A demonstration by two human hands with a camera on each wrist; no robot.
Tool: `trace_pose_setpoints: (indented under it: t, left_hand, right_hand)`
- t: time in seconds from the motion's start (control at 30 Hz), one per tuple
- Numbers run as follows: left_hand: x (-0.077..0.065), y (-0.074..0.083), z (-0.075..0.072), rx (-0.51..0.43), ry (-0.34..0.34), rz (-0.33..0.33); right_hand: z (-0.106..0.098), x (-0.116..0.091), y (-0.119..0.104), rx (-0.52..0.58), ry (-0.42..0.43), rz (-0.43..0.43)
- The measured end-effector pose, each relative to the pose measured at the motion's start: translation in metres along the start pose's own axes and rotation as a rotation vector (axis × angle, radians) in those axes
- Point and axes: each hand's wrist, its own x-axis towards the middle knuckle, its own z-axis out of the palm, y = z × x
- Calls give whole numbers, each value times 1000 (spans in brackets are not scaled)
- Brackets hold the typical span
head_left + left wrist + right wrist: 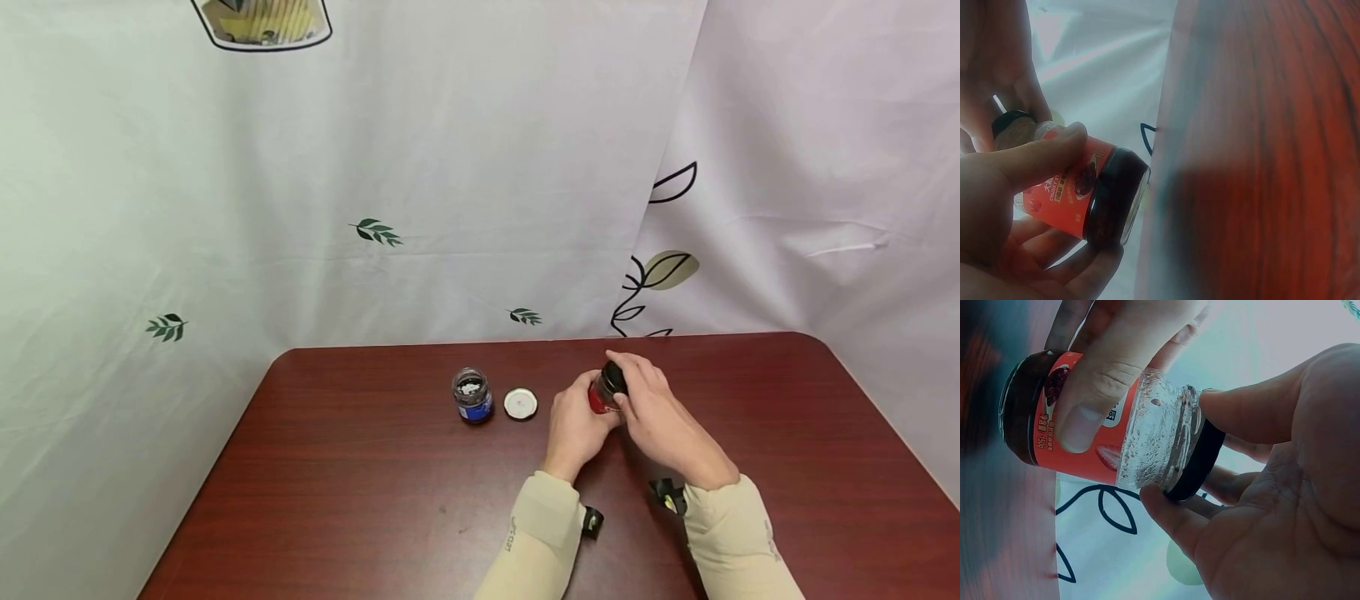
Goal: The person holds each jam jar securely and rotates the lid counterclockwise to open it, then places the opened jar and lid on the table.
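Note:
My left hand (577, 427) grips a small glass jar (600, 398) with a red label, fingers and thumb wrapped round its body. Dark contents sit at the bottom of the jar (1116, 194), and its clear upper glass (1154, 434) has drops and smears inside. At the mouth, my right hand (660, 417) holds the black lid (1200, 462) between thumb and fingers. The lid looks slightly tilted against the rim in the right wrist view. Part of the label is hidden under the left thumb.
Left of the hands, an open jar (473, 400) with a blue label stands on the brown table (360, 483). A loose lid (521, 403) lies beside it, white inside up. A white cloth (465, 167) with leaf prints hangs behind the table's back edge.

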Motion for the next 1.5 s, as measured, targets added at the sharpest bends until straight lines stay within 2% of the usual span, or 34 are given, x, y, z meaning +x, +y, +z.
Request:
trace_pose_setpoints:
  t: [0.23, 0.6, 1.0, 1.33, 1.5]
  left_hand:
    - [1, 0, 0, 0, -5, -13]
    - [1, -2, 0, -11, -8, -15]
    - [2, -5, -1, -9, 18, 2]
    - [2, -6, 0, -9, 21, -9]
    - [2, -7, -1, -18, 23, -11]
  right_hand:
    - [-1, 1, -1, 8, 22, -13]
    - [-4, 2, -1, 24, 17, 25]
    - [-5, 1, 1, 15, 20, 37]
    - [-4, 1, 2, 23, 63, 26]
    - [-5, 1, 3, 29, 57, 53]
